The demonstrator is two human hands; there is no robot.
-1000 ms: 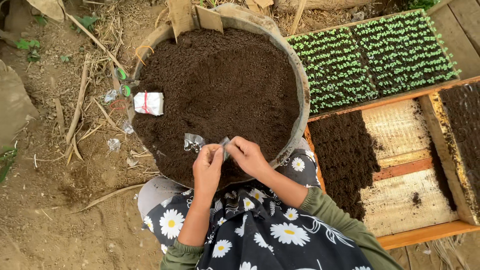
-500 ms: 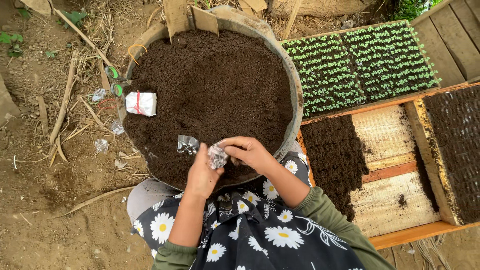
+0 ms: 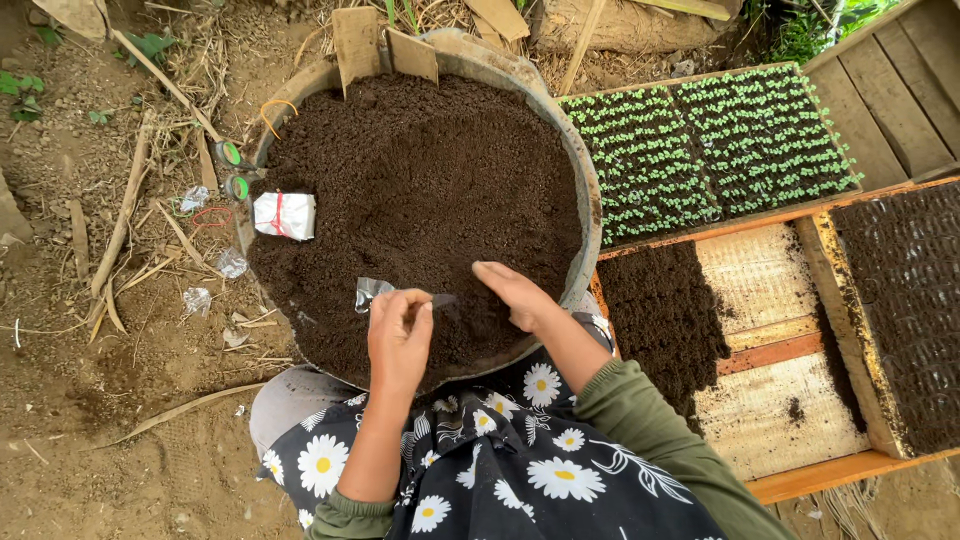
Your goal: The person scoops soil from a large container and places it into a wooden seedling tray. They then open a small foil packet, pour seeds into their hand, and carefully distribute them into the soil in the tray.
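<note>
While I watch, the left hand (image 3: 398, 338) pinches a small clear packet (image 3: 371, 291) over the soil-filled round tub (image 3: 590, 215). Beside it the right hand (image 3: 515, 294) lies open, palm down. Right of both, a wooden tray (image 3: 820, 465) holds dark soil.

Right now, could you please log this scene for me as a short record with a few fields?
setting: outdoors, bare earth with dry stalks
left hand: over the soil, fingers closed on something small; what it is cannot be told
right hand: open, flat above the soil
basin: large, round, full of dark soil
white packet: lies on the soil at the basin's left edge
clear plastic scrap: on the soil beside the left hand
seedling tray: green sprouts, right of the basin
</note>
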